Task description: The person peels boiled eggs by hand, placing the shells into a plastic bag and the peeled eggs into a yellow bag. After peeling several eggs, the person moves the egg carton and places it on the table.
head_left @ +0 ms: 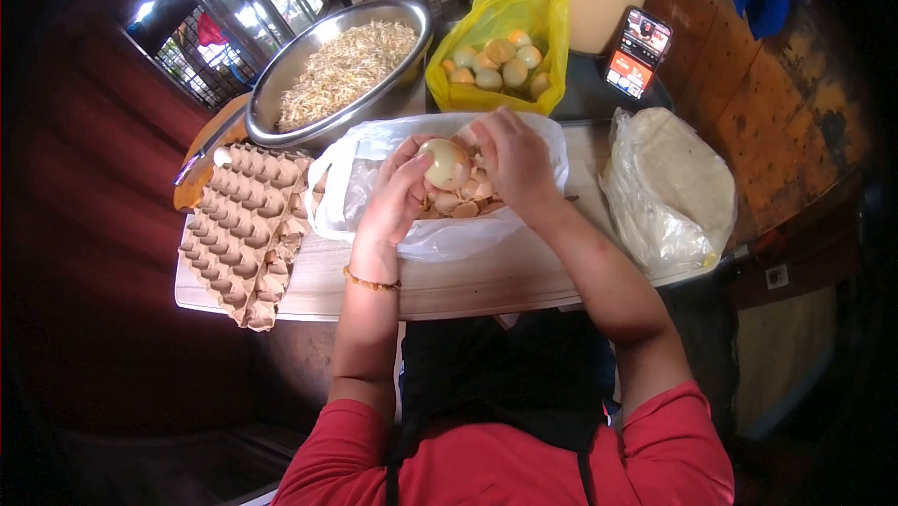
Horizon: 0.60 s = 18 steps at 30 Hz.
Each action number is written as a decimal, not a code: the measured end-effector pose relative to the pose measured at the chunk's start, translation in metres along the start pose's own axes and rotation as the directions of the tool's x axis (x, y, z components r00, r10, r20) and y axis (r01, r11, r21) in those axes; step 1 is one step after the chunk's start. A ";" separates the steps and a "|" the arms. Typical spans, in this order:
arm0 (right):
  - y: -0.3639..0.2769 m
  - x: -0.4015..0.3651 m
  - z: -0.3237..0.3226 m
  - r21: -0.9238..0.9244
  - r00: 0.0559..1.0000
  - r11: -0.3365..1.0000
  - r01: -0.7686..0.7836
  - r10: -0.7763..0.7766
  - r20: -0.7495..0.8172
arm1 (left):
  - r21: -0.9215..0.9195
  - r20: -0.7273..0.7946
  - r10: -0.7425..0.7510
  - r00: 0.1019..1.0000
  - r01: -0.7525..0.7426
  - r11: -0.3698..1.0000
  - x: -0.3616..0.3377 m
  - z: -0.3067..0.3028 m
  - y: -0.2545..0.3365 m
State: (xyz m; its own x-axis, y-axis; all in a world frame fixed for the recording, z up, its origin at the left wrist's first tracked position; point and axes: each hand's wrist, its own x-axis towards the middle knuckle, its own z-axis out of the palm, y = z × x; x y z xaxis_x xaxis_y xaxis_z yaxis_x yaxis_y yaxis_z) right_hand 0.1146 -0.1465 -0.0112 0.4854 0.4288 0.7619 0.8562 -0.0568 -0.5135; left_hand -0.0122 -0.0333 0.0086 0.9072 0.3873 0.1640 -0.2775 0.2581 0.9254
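A pale, yellowish egg rests in my left hand, whose fingers curl round its left side above the white plastic bag. My right hand is just to the right of the egg, fingers bent together in a pinch; whatever is between them is too small to make out. Below both hands, broken eggshells lie in the open white plastic bag. Behind it, a yellow plastic bag holds several peeled-looking eggs.
Brown egg trays are stacked at the table's left. A metal bowl of bean sprouts stands behind them. To the right are a clear bag with something pale, an upright phone and a large beige container.
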 end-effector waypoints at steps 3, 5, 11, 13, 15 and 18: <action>0.011 -0.004 0.007 -0.033 0.994 0.999 -0.003 0.007 0.109 | -0.210 0.148 0.014 0.989 0.018 0.978 0.000 -0.010 0.002; 0.016 -0.006 0.008 -0.037 0.984 0.999 -0.008 0.015 0.177 | -0.302 0.285 0.041 0.958 0.049 0.952 0.003 -0.022 -0.001; -0.016 -0.001 -0.007 0.180 0.990 0.979 0.099 -0.114 0.078 | -0.241 -0.038 0.024 0.999 -0.032 0.970 0.008 -0.013 -0.002; -0.024 -0.003 -0.008 0.249 0.989 0.968 0.025 -0.061 0.136 | -0.205 -0.075 0.029 0.997 -0.044 0.978 0.008 -0.010 -0.007; -0.023 -0.006 -0.003 0.207 0.992 0.978 0.031 -0.056 0.117 | -0.141 -0.056 0.017 0.998 -0.024 0.990 0.006 -0.003 -0.009; -0.020 -0.008 -0.001 0.166 0.994 0.985 0.044 -0.060 0.095 | -0.052 -0.010 -0.004 1.000 0.004 0.999 0.007 -0.009 -0.012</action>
State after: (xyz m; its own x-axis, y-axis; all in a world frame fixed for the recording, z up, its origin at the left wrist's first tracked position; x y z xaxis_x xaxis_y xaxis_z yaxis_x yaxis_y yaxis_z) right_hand 0.0944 -0.1496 -0.0067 0.4142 0.5150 0.7504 0.8353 0.1123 -0.5382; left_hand -0.0054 -0.0261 -0.0044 0.9053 0.3947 0.1570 -0.2905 0.3054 0.9068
